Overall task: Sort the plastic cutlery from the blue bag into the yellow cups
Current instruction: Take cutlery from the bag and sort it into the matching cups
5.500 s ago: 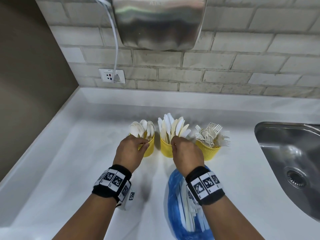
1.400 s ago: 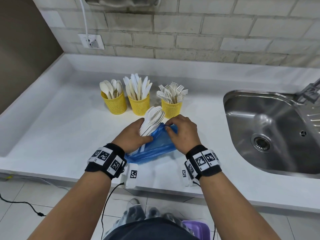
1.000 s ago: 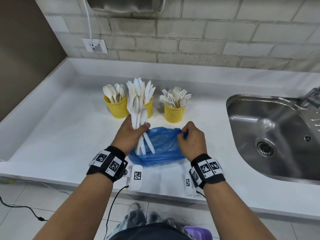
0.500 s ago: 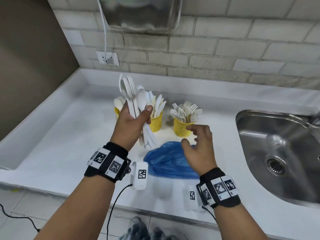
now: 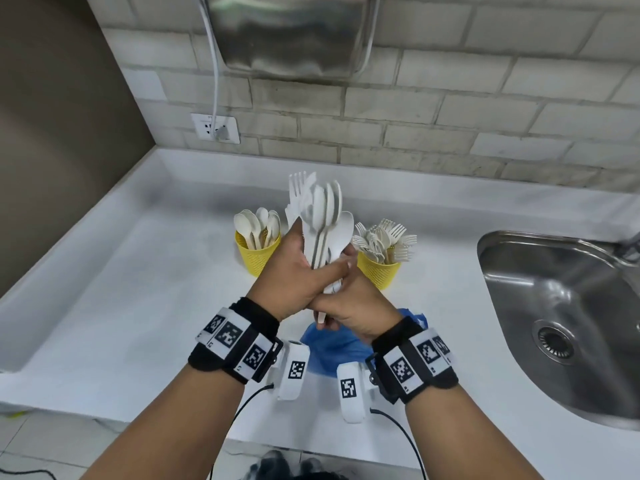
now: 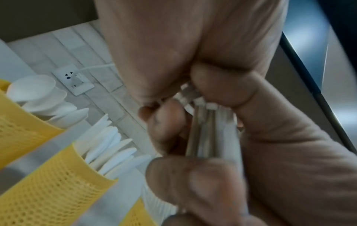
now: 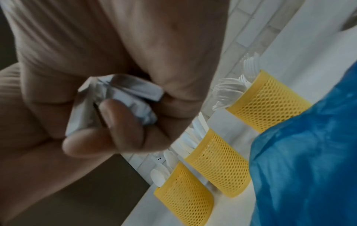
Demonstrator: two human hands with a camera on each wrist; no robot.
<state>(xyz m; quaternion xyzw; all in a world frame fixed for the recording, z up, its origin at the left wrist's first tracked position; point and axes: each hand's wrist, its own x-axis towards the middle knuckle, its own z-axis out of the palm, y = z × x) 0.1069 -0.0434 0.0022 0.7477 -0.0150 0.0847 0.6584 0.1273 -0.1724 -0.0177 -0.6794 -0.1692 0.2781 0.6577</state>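
Observation:
A bundle of white plastic cutlery [image 5: 320, 216] stands upright above the counter, with spoon bowls and a fork head at its top. My left hand [image 5: 294, 271] grips its middle. My right hand [image 5: 356, 303] curls round the lower handle ends [image 7: 115, 97], touching the left hand. The crumpled blue bag [image 5: 332, 348] lies on the counter beneath both hands. Behind stand a yellow mesh cup of spoons [image 5: 256, 254] and one of forks [image 5: 379, 271]. The hands hide the middle cup in the head view, but the left wrist view shows this cup of knives [image 6: 58, 191].
A steel sink [image 5: 554, 306] is set into the white counter [image 5: 121, 289] at the right. A brown wall closes off the left side. On the brick back wall are a socket [image 5: 214, 128] and a metal hand dryer [image 5: 291, 32].
My left hand pulled the cutlery bundle out of the blue bag and lifted it upright. My right hand let go of the bag and came up to grip the bundle's handle ends.

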